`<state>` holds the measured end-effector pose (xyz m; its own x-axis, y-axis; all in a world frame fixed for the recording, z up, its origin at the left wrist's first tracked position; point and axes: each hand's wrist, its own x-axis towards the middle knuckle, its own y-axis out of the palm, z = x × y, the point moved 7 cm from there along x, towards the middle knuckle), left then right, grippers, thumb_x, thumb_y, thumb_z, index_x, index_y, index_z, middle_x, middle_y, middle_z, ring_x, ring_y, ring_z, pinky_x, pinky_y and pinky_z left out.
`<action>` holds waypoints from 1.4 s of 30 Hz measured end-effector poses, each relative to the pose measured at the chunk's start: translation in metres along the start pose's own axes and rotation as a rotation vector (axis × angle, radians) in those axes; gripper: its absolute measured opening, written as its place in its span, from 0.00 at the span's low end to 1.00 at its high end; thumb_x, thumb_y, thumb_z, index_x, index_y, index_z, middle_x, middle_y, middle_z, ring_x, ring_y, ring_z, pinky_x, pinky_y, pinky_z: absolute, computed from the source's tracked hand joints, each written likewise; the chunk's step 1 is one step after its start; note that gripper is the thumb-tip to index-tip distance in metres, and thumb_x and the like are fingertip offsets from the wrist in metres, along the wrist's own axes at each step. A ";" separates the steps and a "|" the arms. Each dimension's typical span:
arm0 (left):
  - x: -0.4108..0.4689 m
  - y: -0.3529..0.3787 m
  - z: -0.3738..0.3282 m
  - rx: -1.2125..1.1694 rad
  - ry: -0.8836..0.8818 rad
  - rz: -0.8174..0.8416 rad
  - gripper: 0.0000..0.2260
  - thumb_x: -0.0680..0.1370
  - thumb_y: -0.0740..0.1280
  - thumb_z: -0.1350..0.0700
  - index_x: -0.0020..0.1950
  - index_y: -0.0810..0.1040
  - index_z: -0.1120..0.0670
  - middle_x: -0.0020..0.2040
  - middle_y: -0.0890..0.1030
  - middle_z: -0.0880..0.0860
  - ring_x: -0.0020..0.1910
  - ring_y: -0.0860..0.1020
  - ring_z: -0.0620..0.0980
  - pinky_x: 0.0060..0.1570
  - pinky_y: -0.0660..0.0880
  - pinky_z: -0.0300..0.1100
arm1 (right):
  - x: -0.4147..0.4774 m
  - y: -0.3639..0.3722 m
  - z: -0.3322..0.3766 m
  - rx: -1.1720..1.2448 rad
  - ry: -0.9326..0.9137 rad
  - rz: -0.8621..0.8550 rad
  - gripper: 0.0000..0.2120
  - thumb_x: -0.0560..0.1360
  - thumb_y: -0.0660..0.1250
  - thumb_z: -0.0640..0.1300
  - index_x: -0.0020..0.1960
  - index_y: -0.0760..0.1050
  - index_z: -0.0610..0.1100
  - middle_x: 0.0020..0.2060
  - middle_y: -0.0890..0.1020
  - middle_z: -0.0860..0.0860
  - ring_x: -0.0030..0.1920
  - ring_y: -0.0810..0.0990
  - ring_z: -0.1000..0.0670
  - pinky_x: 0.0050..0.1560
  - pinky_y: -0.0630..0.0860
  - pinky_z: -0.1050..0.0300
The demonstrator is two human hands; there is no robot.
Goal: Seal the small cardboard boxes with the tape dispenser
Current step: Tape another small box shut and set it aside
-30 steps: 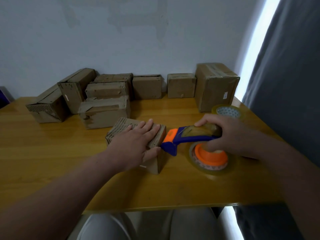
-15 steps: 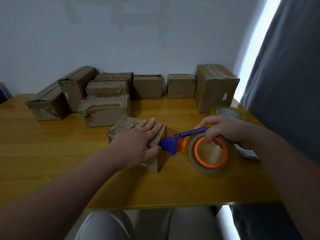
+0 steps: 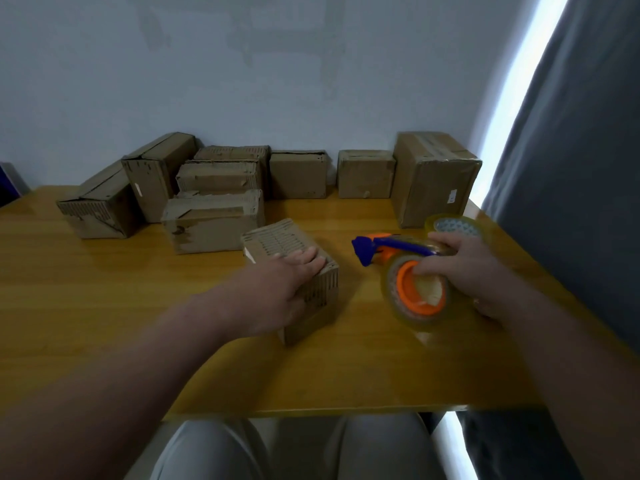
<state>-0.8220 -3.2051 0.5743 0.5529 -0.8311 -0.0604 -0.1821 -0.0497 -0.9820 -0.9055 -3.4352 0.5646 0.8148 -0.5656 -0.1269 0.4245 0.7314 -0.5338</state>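
While pinned flat under the left hand, box sits mid-table, near the front edge, well clear of the row of boxes along the wall. Left palm spread open on top, fingers reaching the far right edge; pressing down, not pinching. Looks light and empty-ish, corrugated, worn and a bit crushable, so best held by flat pressure on the top over the flap seam rather than squeezed at the sides. Likely to skate on the glossy table if let go.

Dispenser held off the table in the right hand, fingers curled shut around handle and roll, one fingertip seemingly inside the orange hub — blurred, can't be sure. Rigid plastic, light; blue nose points left toward the box. Not touching the box: a clear gap between nose and box's right face. Spare roll just behind the right hand.

Judgement: next pass needs nose brought onto the top seam, left hand shifted aside.
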 end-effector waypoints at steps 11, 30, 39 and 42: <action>0.021 0.007 -0.001 0.210 -0.279 -0.099 0.30 0.81 0.52 0.41 0.78 0.45 0.51 0.78 0.49 0.50 0.76 0.50 0.49 0.73 0.47 0.44 | -0.002 0.022 0.006 -0.415 -0.156 -0.093 0.31 0.70 0.74 0.52 0.69 0.67 0.48 0.52 0.75 0.50 0.51 0.74 0.51 0.40 0.73 0.58; -0.003 -0.037 0.024 -0.635 -0.238 -0.405 0.23 0.78 0.61 0.45 0.73 0.65 0.48 0.67 0.72 0.48 0.63 0.73 0.48 0.60 0.73 0.47 | -0.024 0.008 0.032 0.040 -0.356 -0.007 0.30 0.68 0.73 0.33 0.65 0.68 0.50 0.51 0.75 0.51 0.48 0.77 0.53 0.38 0.74 0.61; -0.004 -0.013 0.016 -1.660 -0.508 -0.126 0.07 0.77 0.66 0.56 0.48 0.79 0.59 0.34 0.79 0.53 0.33 0.77 0.46 0.32 0.79 0.37 | -0.042 0.018 0.056 -0.012 -0.543 0.097 0.31 0.67 0.74 0.33 0.61 0.66 0.58 0.51 0.75 0.56 0.47 0.78 0.55 0.40 0.79 0.62; -0.008 -0.014 0.022 -1.602 -0.505 -0.170 0.04 0.76 0.65 0.61 0.45 0.79 0.59 0.31 0.78 0.52 0.30 0.76 0.44 0.29 0.76 0.35 | -0.043 0.021 0.060 -0.059 -0.559 0.113 0.32 0.67 0.74 0.35 0.60 0.66 0.60 0.50 0.74 0.59 0.46 0.78 0.58 0.37 0.77 0.67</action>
<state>-0.8054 -3.1856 0.5843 0.7802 -0.5256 -0.3392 -0.5052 -0.8492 0.1538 -0.9078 -3.3728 0.6088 0.9454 -0.1859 0.2675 0.3133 0.7439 -0.5903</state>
